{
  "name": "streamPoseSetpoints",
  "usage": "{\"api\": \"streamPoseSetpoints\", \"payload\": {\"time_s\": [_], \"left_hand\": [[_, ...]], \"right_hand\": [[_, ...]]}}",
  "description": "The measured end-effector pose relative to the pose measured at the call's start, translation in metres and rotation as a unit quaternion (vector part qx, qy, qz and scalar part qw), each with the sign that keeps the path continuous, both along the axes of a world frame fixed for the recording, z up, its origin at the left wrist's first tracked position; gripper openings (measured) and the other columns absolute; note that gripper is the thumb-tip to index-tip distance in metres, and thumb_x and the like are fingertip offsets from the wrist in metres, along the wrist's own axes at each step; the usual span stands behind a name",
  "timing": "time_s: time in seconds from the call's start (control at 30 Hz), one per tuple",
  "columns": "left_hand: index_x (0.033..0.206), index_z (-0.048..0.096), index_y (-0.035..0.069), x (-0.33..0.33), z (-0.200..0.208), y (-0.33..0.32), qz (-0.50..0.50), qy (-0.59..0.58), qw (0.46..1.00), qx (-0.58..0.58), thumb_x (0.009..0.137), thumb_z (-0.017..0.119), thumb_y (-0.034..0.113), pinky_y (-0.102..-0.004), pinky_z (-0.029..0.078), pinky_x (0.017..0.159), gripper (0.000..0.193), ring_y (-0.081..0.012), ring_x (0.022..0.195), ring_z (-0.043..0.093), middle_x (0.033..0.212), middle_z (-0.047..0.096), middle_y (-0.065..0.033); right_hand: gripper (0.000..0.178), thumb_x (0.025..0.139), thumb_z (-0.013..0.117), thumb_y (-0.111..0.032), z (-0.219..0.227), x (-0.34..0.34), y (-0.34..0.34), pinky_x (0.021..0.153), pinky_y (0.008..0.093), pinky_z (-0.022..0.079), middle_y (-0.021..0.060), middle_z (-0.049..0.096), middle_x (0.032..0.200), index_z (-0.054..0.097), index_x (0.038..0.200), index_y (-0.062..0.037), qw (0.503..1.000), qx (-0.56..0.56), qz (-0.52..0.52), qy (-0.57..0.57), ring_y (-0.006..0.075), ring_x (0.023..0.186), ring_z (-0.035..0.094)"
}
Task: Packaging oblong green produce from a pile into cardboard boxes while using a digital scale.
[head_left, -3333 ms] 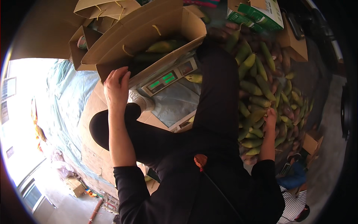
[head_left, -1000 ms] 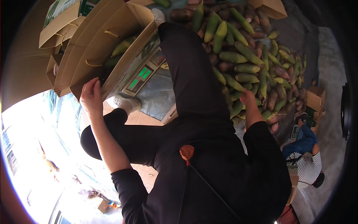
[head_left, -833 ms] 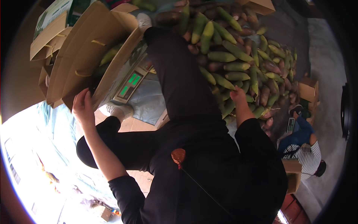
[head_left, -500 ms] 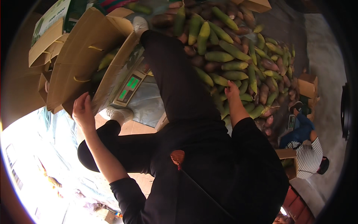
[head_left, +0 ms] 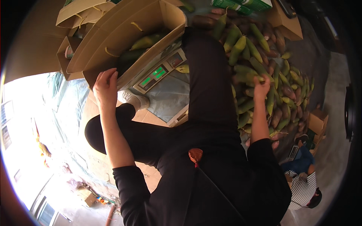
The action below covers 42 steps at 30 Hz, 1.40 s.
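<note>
While the person sits low with black-trousered legs stretched toward the upper centre of the frame, the items stand as follows.

Left hand (head_left: pixel 105 87): upper left of centre, fingers spread flat against the lower wall of the cardboard box (head_left: pixel 124 37); it grips nothing fully, only presses and steadies the edge. Compared with a second ago the box sits more squarely in view and its open mouth shows more of the fruit inside, so the box looks settled on the scale (head_left: pixel 160 73) for a reading or another piece.

Right hand (head_left: pixel 261 86): right of centre, now raised onto the mango heap (head_left: pixel 264 67), fingers curled narrowly around the tip of one green fruit; whether the fruit is lifted clear I cannot tell. Earlier the hand lay lower on the heap's near edge.

Cardboard box: brown corrugated board, matte, long rectangular trough with yellow strap loops on its side; several green mangoes lie within, upper middle.

Scale: flat platform type, grey plastic-wrapped plate, slanted panel with green lit displays, directly under the box's lower right corner.

Mango heap: elongated fruits, smooth skins, green to yellow with some reddish-brown ones, filling the upper right.

Second person (head_left: pixel 303 184): lower right, striped top, blue trousers, crouched.

Smaller cartons (head_left: pixel 318 122): right edge, brown, open.
</note>
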<state>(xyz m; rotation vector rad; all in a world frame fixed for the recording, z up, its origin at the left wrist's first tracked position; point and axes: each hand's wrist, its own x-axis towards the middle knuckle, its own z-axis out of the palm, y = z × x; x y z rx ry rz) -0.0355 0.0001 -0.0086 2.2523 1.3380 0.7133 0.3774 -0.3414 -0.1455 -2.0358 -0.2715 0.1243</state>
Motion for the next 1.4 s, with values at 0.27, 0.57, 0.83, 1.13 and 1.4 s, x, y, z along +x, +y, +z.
{"api": "streamPoseSetpoints", "payload": {"time_s": [0.27,0.57,0.83,1.13,1.4], "left_hand": [[0.092,0.068,0.004,0.003,0.003,-0.003,0.005,-0.003,1.0,0.002,0.081,0.065,0.008,-0.0301,0.049,0.067,0.012,-0.0214,0.074,0.065,0.084,0.065,-0.0104],[0.092,0.069,0.004,0.005,0.006,-0.001,0.0,-0.019,1.0,0.014,0.082,0.064,0.008,-0.0297,0.049,0.065,0.012,-0.0207,0.071,0.064,0.084,0.065,-0.0101],[0.092,0.069,0.004,-0.003,0.006,-0.002,0.009,-0.016,1.0,0.014,0.082,0.064,0.009,-0.0292,0.049,0.065,0.012,-0.0203,0.071,0.064,0.083,0.065,-0.0097],[0.092,0.069,0.005,0.004,0.0,0.0,-0.003,-0.013,1.0,0.017,0.082,0.064,0.01,-0.0299,0.049,0.068,0.012,-0.0215,0.075,0.065,0.084,0.065,-0.0096],[0.092,0.069,0.005,0.004,0.002,-0.002,-0.002,-0.001,1.0,0.014,0.082,0.064,0.009,-0.0301,0.049,0.068,0.012,-0.0212,0.075,0.065,0.084,0.065,-0.0096]], "right_hand": [[0.036,0.082,0.069,-0.003,0.162,-0.014,0.122,0.081,0.025,0.048,0.0076,0.06,0.102,0.054,0.114,0.0007,0.959,0.264,0.108,0.009,0.0129,0.093,0.059],[0.034,0.086,0.064,-0.004,0.179,-0.121,0.271,0.081,0.0252,0.046,0.0058,0.058,0.1,0.049,0.116,0.001,0.813,0.369,0.398,0.211,0.012,0.093,0.055],[0.021,0.084,0.068,-0.011,0.139,-0.09,0.239,0.077,0.0217,0.046,0.0018,0.065,0.092,0.065,0.103,-0.0023,0.901,0.249,0.334,0.119,0.0078,0.084,0.058],[0.021,0.088,0.061,-0.01,0.062,-0.025,0.118,0.072,0.0209,0.043,0.0005,0.064,0.095,0.063,0.107,-0.0019,0.973,0.041,0.187,0.127,0.0072,0.085,0.057],[0.024,0.084,0.062,-0.008,0.012,-0.018,0.071,0.078,0.0279,0.047,0.0088,0.066,0.096,0.063,0.106,0.002,0.977,-0.019,0.158,0.143,0.0147,0.088,0.06]]}}
